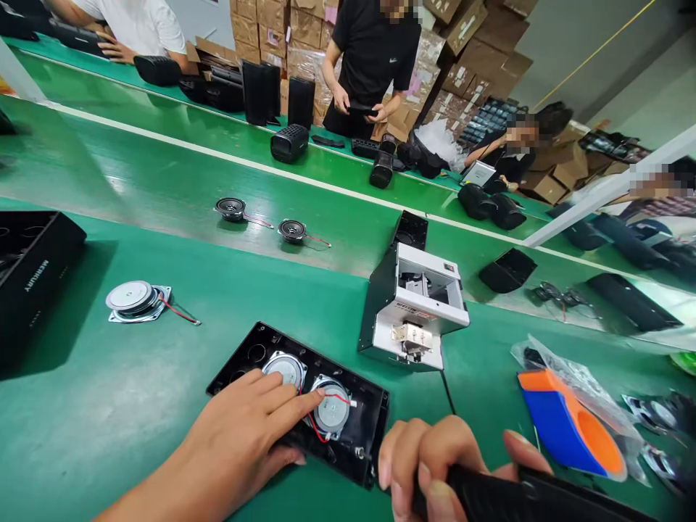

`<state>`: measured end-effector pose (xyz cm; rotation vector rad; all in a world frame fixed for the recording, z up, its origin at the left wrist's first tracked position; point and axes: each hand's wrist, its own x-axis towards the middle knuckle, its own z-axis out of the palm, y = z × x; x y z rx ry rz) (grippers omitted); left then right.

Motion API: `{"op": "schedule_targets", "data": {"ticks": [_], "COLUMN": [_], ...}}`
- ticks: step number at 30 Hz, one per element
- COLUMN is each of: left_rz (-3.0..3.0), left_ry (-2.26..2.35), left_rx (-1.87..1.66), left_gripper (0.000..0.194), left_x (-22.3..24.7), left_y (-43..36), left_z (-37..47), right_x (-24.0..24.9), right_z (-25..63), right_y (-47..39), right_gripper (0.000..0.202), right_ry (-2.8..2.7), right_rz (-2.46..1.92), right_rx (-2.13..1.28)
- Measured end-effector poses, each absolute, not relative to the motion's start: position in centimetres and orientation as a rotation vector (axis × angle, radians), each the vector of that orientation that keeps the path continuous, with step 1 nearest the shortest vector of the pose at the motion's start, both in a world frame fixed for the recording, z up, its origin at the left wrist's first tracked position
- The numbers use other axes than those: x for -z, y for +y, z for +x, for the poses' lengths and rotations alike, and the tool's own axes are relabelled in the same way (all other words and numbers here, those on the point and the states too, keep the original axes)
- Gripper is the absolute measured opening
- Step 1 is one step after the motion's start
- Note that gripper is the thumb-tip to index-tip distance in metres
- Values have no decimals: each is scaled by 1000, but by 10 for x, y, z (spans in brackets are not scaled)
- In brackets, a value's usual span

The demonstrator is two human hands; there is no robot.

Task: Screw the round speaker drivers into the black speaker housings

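Observation:
A black speaker panel point(304, 435) lies on the green table with two round speakers, one point(331, 409) at the right and one point(286, 368) at the left, partly under my fingers. Red wires run from them. My left hand point(255, 417) rests over the panel, its fingers spread across the speakers and the index fingertip on the right one. Wrapped round a black handheld tool point(500, 496), my right hand point(440, 464) is at the panel's right end. The tool's tip reaches toward the panel's corner, where a screw shows.
A white and black machine point(416, 312) stands behind the panel. At the left are a loose speaker point(133, 299) and a black cabinet point(38, 290). An orange and blue holder point(570, 428) lies right. People work across the green conveyor point(163, 174).

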<state>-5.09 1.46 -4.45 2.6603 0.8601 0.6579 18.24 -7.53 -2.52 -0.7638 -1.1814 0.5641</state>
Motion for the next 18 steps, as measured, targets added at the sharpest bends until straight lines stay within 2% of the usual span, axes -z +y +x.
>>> {"op": "schedule_targets", "data": {"ticks": [7, 10, 12, 13, 15, 16, 18], "left_rz": [2632, 2628, 2634, 2637, 2643, 2642, 2632], "left_ry": [887, 901, 887, 882, 878, 885, 902], "left_rx": [-580, -554, -557, -555, -535, -524, -491], "left_gripper": [95, 91, 87, 86, 84, 84, 87], "left_x": [49, 43, 38, 36, 32, 32, 32], "left_y": [13, 14, 15, 16, 17, 17, 17], "left_z": [-52, -51, -51, -50, -50, -49, -49], "right_x": [29, 33, 35, 35, 32, 30, 26], "right_z": [155, 153, 158, 163, 178, 186, 200], "right_y": [-68, -67, -68, -68, -70, -71, -73], "right_gripper": [49, 55, 51, 43, 12, 4, 17], "right_ry": [-1058, -1054, -1089, -1125, -1289, -1398, -1596], "right_rz": [-809, -788, -773, -774, -772, -763, -731], "right_rx": [-410, -408, -427, -456, -639, -779, -1038]}}
